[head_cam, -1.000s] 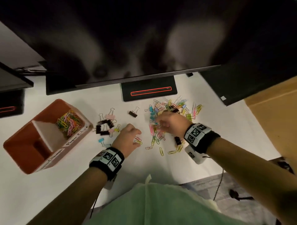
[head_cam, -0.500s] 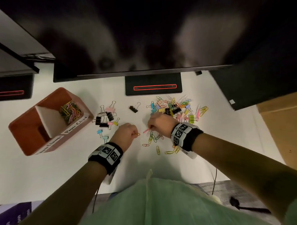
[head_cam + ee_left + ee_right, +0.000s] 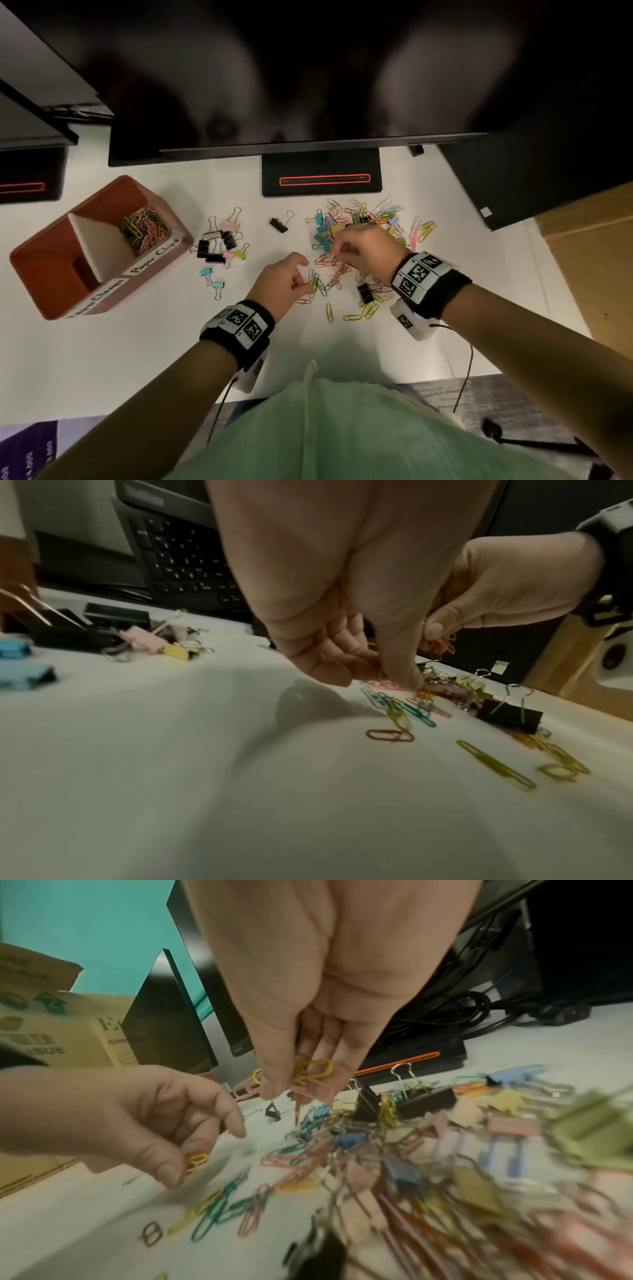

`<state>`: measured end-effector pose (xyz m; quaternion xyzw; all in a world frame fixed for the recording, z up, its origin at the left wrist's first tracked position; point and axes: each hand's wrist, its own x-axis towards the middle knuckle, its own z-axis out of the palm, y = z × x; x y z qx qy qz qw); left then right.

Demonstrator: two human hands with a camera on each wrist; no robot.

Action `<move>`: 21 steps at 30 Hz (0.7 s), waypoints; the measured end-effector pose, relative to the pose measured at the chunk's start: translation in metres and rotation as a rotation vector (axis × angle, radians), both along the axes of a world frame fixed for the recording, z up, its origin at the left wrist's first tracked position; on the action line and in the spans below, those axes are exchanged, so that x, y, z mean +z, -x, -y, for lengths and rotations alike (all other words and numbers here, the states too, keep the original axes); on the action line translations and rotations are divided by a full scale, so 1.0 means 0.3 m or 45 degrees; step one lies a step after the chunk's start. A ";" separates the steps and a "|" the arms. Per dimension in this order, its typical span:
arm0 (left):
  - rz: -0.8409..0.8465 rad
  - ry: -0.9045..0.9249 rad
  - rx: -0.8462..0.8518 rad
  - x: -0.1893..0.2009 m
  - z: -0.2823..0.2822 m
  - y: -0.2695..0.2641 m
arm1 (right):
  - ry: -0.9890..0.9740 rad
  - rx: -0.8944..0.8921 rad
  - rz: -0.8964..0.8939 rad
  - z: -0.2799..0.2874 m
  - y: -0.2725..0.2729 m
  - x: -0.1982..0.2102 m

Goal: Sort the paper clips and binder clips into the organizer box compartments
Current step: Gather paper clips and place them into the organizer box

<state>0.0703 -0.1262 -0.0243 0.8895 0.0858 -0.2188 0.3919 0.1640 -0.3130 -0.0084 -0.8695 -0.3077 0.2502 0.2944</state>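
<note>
An orange organizer box (image 3: 44,270) stands at the left; its far compartment, labelled for paper clips, holds coloured paper clips (image 3: 145,228). A mixed pile of paper clips and binder clips (image 3: 370,219) lies ahead of me. My left hand (image 3: 310,282) pinches a yellow paper clip (image 3: 197,1161) just above loose paper clips (image 3: 322,286) on the table. My right hand (image 3: 337,251) pinches a small bunch of yellow and pink paper clips (image 3: 313,1073), a little above the pile's near edge. A separate group of binder clips (image 3: 219,243) lies beside the box.
A monitor stand with a red line (image 3: 322,174) sits behind the pile, under a wide dark screen. One black binder clip (image 3: 279,224) lies alone. A cardboard box (image 3: 589,260) is at the right, a keyboard (image 3: 185,561) at the back left.
My right hand drew back from deep in the pile to its near edge and now holds paper clips off the table. My left hand moved right onto the loose clips.
</note>
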 end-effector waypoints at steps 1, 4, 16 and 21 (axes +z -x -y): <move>-0.014 -0.011 0.027 -0.006 0.018 -0.003 | 0.006 0.000 -0.015 0.015 0.011 -0.001; -0.061 -0.107 0.086 -0.035 0.055 -0.010 | 0.044 0.043 -0.065 0.035 0.049 -0.011; 0.119 -0.260 -0.095 -0.067 -0.003 -0.032 | 0.373 0.088 -0.115 -0.093 0.082 -0.059; 0.100 -0.339 -0.207 -0.069 -0.037 -0.036 | 0.409 0.143 -0.062 -0.130 0.068 -0.059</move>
